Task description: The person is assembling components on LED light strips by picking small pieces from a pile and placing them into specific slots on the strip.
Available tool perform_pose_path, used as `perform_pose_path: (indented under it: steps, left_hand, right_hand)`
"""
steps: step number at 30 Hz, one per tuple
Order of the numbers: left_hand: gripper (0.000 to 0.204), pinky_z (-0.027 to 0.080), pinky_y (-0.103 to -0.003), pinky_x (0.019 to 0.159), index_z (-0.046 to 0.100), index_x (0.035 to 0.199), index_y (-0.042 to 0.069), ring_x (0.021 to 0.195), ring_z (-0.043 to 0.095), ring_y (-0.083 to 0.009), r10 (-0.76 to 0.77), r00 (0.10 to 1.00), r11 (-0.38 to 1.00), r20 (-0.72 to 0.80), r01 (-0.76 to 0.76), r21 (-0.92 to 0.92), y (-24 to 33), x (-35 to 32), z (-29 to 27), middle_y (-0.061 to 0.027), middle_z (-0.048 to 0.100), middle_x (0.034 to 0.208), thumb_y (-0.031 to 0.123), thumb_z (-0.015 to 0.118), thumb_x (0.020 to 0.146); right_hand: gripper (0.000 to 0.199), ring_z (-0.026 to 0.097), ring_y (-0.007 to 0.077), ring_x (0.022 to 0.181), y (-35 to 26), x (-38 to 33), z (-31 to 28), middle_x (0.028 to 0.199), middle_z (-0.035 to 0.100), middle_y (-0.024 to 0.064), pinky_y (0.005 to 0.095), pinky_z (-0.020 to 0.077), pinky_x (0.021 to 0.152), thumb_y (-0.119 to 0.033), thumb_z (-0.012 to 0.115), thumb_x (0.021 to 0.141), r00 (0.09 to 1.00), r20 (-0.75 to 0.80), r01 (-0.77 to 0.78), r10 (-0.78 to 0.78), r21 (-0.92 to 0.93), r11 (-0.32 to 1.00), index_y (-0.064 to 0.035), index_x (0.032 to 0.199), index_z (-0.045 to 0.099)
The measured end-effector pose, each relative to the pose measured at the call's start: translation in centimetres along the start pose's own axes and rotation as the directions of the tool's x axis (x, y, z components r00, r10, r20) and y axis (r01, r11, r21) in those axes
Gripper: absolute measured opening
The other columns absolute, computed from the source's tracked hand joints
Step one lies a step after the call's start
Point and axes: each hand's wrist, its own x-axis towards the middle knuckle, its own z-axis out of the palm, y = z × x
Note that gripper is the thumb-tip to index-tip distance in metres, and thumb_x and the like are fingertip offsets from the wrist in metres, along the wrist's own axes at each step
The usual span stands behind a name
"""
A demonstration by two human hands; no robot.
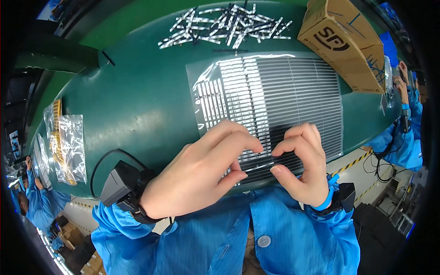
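L hand (197,165): palm down over lower L part of clear tray (298,91), fingers curled, index tip & thumb apart. I read that grip as open. R hand (307,169): opp. side, thumb & index bent in a C w/ gap between; grip open too. Tips of both hands face each other, near but apart.

Single thin white strip (260,167) sits at lower edge of tray, between the two thumb tips, slightly tilted. Can't tell from my cam whether either thumb touches it.

Tray lies flat on green surface (137,101), right in front of the wearer. White strips (243,101) w/ dark marks fill cols. toward its L & mid; R part shows dark rows w/ thin pale lines. L hand hides some of the lower L cols.

Loose pile of black/white strips (229,27) at far side of surface, beyond tray, crisscrossed. Brown cardboard box (339,41) far R, tilted in my view, dark print on side, just beside tray's upper R corner. Clear plastic bags (75,137) w/ yellow-orange strips (57,137) at L end of surface, well apart from tray.

Black wrist unit on each arm; I see a blue band (326,201) on R wrist, blue sleeves both sides. Co-worker's hands (401,85) far R, another person in blue (43,206) far L.
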Motion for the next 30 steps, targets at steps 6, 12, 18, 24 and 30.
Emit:
perform_pose_path:
  steps: [6,12,18,24,30]
  left_hand:
    - [0.047,0.056,-0.027,0.073,0.060,0.116,0.003,0.082,0.070,-0.0146,-0.017,1.000,1.000,-0.008,0.017,0.013,-0.7,-0.4,0.5,-0.0142,0.054,0.125,-0.014,0.072,0.075]
    - [0.036,0.051,-0.037,0.085,0.059,0.111,-0.003,0.098,0.067,-0.0252,-0.020,0.954,0.952,-0.299,-0.074,-0.299,-1.8,-1.6,1.3,-0.0247,0.053,0.129,-0.013,0.060,0.076]
    - [0.026,0.051,-0.036,0.079,0.072,0.094,0.006,0.092,0.065,-0.0270,0.408,0.908,0.826,-0.092,-0.325,0.460,-4.6,-2.7,0.3,-0.0168,0.063,0.117,-0.002,0.074,0.069]
    - [0.028,0.053,-0.032,0.074,0.076,0.091,0.016,0.094,0.065,-0.0202,0.554,0.828,0.553,0.089,-0.445,0.704,-6.5,-3.0,1.1,-0.0057,0.068,0.109,0.009,0.078,0.065]
    - [0.026,0.054,-0.031,0.075,0.075,0.093,0.018,0.093,0.063,-0.0175,0.569,0.817,0.507,0.095,-0.440,0.741,-6.9,-2.6,1.3,-0.0013,0.067,0.110,0.011,0.075,0.068]
  right_hand:
    - [0.016,0.047,0.0248,0.085,0.6,-1.3,1.0,0.090,0.051,0.0045,0.0351,0.0361,0.077,-0.011,0.079,0.068,0.997,0.041,0.065,-0.065,0.005,0.998,-0.0123,0.081,0.069]
    - [0.012,0.043,0.0217,0.084,1.4,-3.1,2.6,0.091,0.050,0.0088,0.0323,0.0338,0.078,-0.009,0.073,0.066,0.987,-0.158,-0.016,0.035,0.124,0.992,-0.0108,0.077,0.069]
    - [0.005,0.042,0.0235,0.089,1.8,-3.9,2.8,0.096,0.051,0.0101,0.0336,0.0331,0.083,-0.009,0.069,0.068,0.969,-0.143,-0.176,0.200,0.165,0.971,-0.0099,0.072,0.066]
    - [0.005,0.042,0.0245,0.095,1.7,-3.7,3.1,0.099,0.053,0.0092,0.0345,0.0332,0.086,-0.010,0.069,0.069,0.981,-0.082,-0.172,0.173,0.022,0.985,-0.0094,0.073,0.066]
    - [0.006,0.042,0.0244,0.096,1.4,-3.7,3.0,0.099,0.054,0.0084,0.0347,0.0336,0.087,-0.011,0.071,0.071,0.975,-0.057,-0.216,0.215,0.001,0.976,-0.0089,0.073,0.066]
